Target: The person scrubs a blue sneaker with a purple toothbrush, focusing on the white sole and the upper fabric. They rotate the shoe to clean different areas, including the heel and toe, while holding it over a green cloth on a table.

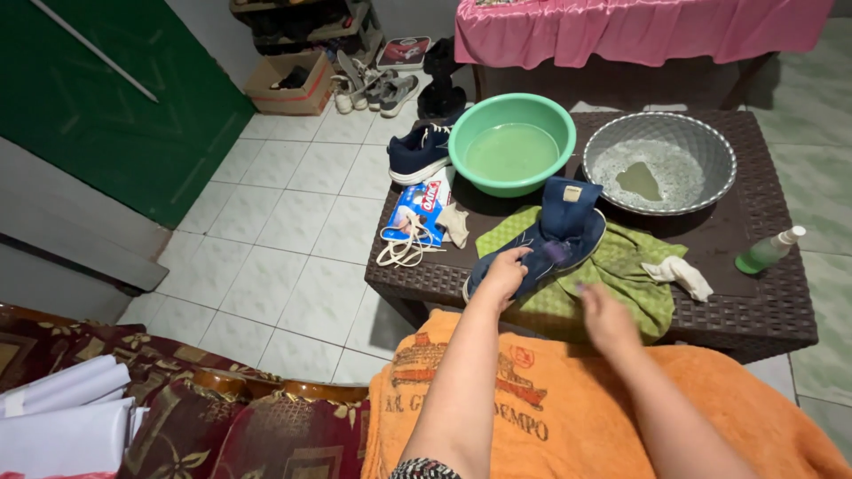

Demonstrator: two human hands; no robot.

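Note:
A navy blue sneaker (555, 239) lies on its side on a green cloth (621, 266) spread over the dark wicker table (763, 302). My left hand (504, 275) grips the sneaker near its sole and heel end. My right hand (605, 315) is blurred just in front of the cloth, close to the shoe; whether it holds anything is unclear. A second navy sneaker (419, 151) stands at the table's far left corner. White laces (401, 251) lie beside a blue and white packet (417, 208).
A green basin of water (512, 144) and a metal bowl of soapy water (658, 161) stand at the back of the table. A green spray bottle (769, 251) and a white rag (682, 275) lie at the right. An orange towel (497, 417) covers my lap. Shoes are piled by the far wall.

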